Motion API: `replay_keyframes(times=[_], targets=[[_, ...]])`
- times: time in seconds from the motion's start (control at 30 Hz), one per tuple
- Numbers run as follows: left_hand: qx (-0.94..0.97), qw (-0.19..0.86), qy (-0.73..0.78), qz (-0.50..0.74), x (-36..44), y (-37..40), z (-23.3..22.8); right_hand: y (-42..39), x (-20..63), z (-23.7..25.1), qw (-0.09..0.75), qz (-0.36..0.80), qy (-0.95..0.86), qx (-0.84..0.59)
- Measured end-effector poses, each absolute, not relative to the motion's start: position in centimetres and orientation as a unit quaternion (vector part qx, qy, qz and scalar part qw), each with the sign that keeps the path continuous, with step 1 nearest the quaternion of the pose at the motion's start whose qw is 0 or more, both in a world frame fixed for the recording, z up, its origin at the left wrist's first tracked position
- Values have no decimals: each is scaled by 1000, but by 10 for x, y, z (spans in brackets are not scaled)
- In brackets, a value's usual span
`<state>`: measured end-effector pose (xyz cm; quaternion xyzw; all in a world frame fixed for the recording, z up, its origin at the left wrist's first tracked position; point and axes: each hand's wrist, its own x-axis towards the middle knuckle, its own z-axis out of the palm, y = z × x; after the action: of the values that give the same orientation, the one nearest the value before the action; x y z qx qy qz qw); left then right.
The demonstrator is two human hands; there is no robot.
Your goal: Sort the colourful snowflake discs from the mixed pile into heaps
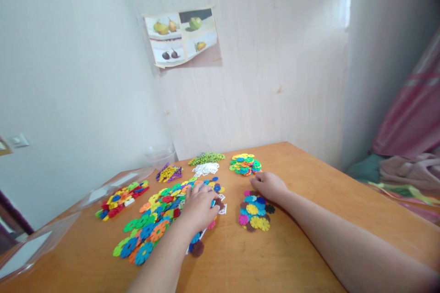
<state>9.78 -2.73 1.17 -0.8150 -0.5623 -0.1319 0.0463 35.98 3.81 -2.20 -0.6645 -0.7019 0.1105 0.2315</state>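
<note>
discs: flat plastic snowflake pieces with notched rims, spread in heaps over the desk point(309, 178); judged light, stiff and a little slick, prone to skid when pushed
big heap point(161, 215): mixed colours, lying loose at the left of the desk, near the front
left hand point(199, 208): palm down on the right edge of the big heap, fingers curled over a few pieces; whether the grip has closed on any one disc I cannot tell
small heap point(255, 212): blue, yellow, pink and brown discs, just right of the left hand, partly under the right wrist
right hand point(270, 185): resting at the far edge of the small heap, fingers bent towards the round stack point(245, 164) just beyond; grip looks loose, nothing plainly held
where to take hold: by the rim, thumb and finger in opposite notches, or slide a disc clear of the pile first
other piles: green pile point(206, 158), white pieces point(205, 168), purple-yellow pile point(168, 173), red-yellow pile point(122, 197), all well clear of both hands
lids point(113, 185): clear plastic, at the left edge of the desk
</note>
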Motion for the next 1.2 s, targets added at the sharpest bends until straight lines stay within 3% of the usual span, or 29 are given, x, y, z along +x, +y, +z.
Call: replay_keyframes(times=[0.83,1.2], targets=[[-789,30,-587,-179,111,-16,11,39,359,-22,222,109,-698,-672],[-763,-169,-571,-249,134,-13,15,37,358,-20,219,102,-700,-673]])
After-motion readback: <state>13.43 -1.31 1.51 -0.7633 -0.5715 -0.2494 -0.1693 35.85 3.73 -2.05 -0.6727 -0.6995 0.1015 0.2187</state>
